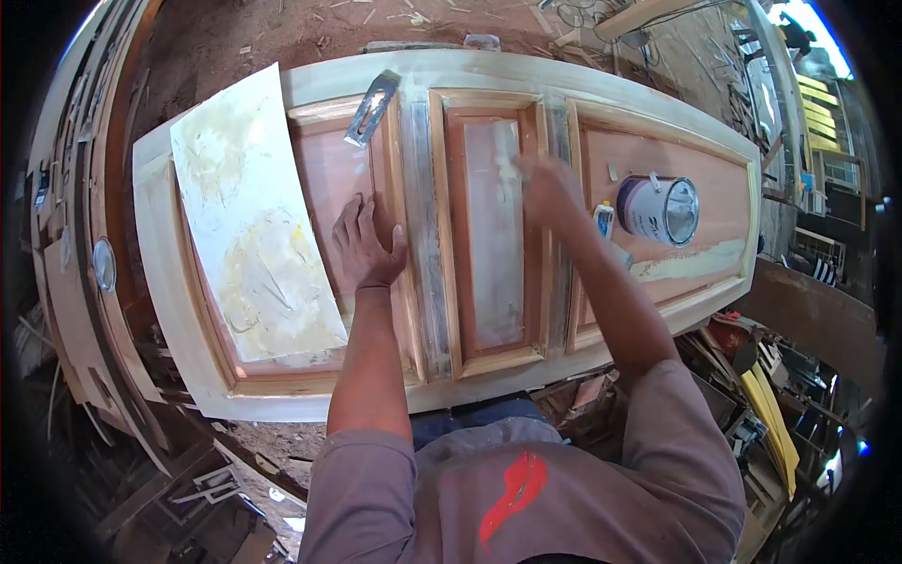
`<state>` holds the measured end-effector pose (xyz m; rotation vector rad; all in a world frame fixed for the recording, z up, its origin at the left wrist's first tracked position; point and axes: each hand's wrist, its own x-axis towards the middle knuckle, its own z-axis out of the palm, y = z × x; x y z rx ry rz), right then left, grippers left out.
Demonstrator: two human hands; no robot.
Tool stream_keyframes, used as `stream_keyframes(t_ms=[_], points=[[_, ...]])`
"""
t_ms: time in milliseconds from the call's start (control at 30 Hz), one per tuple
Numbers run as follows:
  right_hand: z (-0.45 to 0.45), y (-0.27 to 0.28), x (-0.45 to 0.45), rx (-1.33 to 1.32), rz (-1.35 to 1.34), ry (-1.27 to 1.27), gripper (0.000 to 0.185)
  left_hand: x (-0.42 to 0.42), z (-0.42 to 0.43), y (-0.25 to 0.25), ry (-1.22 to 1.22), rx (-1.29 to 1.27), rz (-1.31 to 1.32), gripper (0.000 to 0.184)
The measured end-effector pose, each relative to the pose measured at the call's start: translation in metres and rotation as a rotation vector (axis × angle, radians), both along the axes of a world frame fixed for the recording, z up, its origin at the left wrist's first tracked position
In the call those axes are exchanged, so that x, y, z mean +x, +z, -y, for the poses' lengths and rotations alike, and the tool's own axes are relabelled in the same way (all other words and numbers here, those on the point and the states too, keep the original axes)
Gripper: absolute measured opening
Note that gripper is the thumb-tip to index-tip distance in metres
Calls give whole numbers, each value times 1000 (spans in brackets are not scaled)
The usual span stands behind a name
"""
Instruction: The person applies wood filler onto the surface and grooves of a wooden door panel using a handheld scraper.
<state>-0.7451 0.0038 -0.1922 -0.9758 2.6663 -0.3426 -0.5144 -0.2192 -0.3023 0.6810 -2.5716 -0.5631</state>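
Observation:
A panelled wooden door (pixel 272 402) lies flat in front of me, with pale filler smeared on its frame and panels. My left hand (pixel 369 242) rests on the left panel, fingers spread, beside a large white sheet (pixel 254 179) stained with yellowish paste. Above that hand, a flat metal scraper (pixel 371 111) lies across the panel moulding. My right hand (pixel 548 188) is over the right moulding of the narrow middle panel (pixel 489 282). It is blurred, and its fingers look curled; whatever they hold is unclear. A whitish streak shows on the panel beside it.
On the right panel stand a metal can (pixel 644 209) and a small bottle with a yellow cap (pixel 604 216). A round metal lid (pixel 104 264) is at the left on long boards. Wood scraps cover the ground, and timber and clutter lie around the door.

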Motion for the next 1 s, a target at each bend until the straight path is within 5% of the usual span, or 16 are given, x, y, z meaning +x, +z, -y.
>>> stream_keyframes(t_ms=[67, 367, 467, 1000], points=[[5, -44, -50, -107, -108, 71, 41, 0, 0, -3, -2, -14, -14, 64], [15, -61, -62, 113, -54, 79, 42, 0, -1, -4, 14, -6, 1, 63], [6, -45, -24, 268, -40, 103, 42, 0, 0, -5, 6, -25, 7, 62], [-123, -21, 234, 152, 117, -3, 45, 2, -2, -3, -1, -47, -12, 60]])
